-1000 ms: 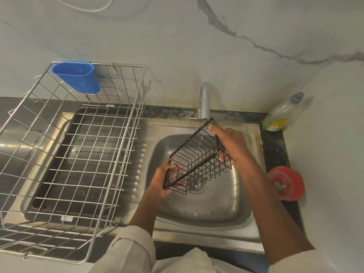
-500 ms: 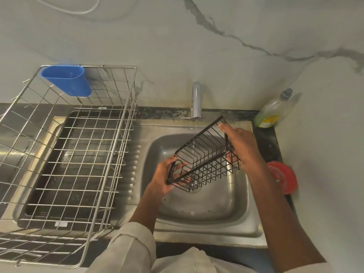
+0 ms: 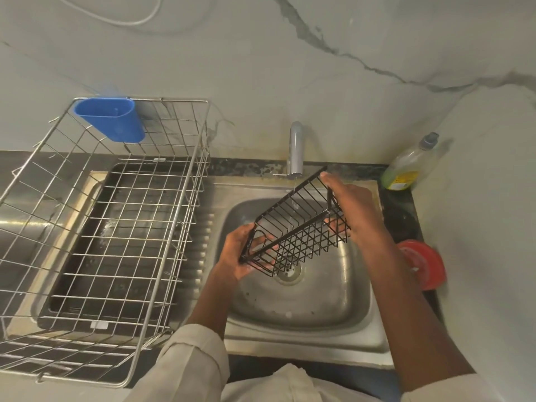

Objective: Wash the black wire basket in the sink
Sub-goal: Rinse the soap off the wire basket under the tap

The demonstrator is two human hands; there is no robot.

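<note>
I hold the black wire basket (image 3: 295, 224) tilted over the steel sink (image 3: 304, 303), its far end up near the tap (image 3: 295, 149). My left hand (image 3: 236, 252) grips the basket's near, lower end. My right hand (image 3: 352, 207) grips the far, upper end, thumb on the top rim. A thin stream of water falls from the tap through the basket's wires. The sink drain (image 3: 288, 274) shows just below the basket's near corner.
A large steel wire dish rack (image 3: 95, 227) with a blue plastic cup holder (image 3: 111, 118) stands on the drainboard at left. A dish soap bottle (image 3: 406, 166) and a red round container (image 3: 423, 265) sit on the dark counter at right. A marble wall rises behind.
The basket and both hands have shifted slightly right and back, bringing the basket under the tap. A stream of water now runs through it.
</note>
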